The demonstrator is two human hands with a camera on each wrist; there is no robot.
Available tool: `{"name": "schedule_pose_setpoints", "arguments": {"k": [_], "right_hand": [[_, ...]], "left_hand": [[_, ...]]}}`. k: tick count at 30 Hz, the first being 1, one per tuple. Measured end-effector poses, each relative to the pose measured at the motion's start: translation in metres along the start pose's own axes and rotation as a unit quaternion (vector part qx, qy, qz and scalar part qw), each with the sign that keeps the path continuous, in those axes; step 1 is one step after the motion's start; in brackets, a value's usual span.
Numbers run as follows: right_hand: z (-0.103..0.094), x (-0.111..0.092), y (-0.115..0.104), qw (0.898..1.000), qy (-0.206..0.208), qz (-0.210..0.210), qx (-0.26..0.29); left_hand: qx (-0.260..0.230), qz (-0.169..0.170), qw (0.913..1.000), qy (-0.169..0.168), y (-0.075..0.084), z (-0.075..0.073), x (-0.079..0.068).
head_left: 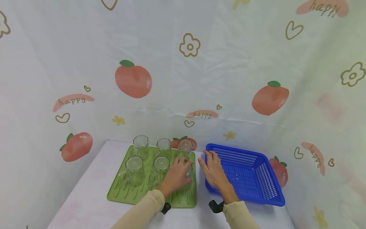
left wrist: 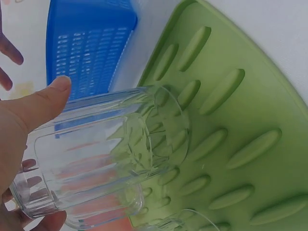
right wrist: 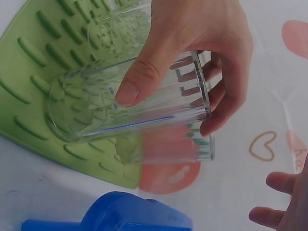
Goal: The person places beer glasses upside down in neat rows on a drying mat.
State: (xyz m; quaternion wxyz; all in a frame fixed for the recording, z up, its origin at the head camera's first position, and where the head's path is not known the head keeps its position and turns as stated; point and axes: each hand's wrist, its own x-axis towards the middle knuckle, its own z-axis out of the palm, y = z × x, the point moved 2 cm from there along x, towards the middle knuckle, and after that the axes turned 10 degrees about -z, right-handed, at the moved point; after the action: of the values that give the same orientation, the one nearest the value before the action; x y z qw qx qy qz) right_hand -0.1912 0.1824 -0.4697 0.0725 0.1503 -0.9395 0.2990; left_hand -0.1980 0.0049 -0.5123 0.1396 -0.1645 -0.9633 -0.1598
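Observation:
My left hand (head_left: pixel 178 174) grips a clear glass mug (left wrist: pixel 91 159) around its upper part, thumb on one side and fingers on the other. In the left wrist view, the mug's lower end is at the ridged green drying mat (head_left: pixel 120 192), at the mat's front right. My right hand (head_left: pixel 213 170) holds nothing; its fingers are spread and loosely bent above the near left edge of a blue plastic basket (head_left: pixel 244 198). Behind the gripped mug stands another glass mug (head_left: pixel 185 149), and to its left a further one (head_left: pixel 161 165).
More glass mugs stand on the mat's left side, one in front (head_left: pixel 135 171) and one behind (head_left: pixel 141 148). The basket, with slotted walls, sits right of the mat on a white table (head_left: pixel 83 203). A fruit-printed white curtain (head_left: pixel 171 79) hangs behind and at both sides.

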Motion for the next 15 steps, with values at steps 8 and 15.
{"name": "schedule_pose_setpoints", "arguments": {"k": [8,15], "right_hand": [[0.0007,-0.0012,0.0016,1.000,-0.004,0.003,0.007],[0.0007,-0.0013,0.0022,1.000,-0.009,0.006,0.012]], "left_hand": [[0.016,-0.002,0.9998,0.012,0.0013,0.0022,-0.0001],[0.022,-0.006,0.9996,0.019,0.0017,0.0037,0.0006]]}}
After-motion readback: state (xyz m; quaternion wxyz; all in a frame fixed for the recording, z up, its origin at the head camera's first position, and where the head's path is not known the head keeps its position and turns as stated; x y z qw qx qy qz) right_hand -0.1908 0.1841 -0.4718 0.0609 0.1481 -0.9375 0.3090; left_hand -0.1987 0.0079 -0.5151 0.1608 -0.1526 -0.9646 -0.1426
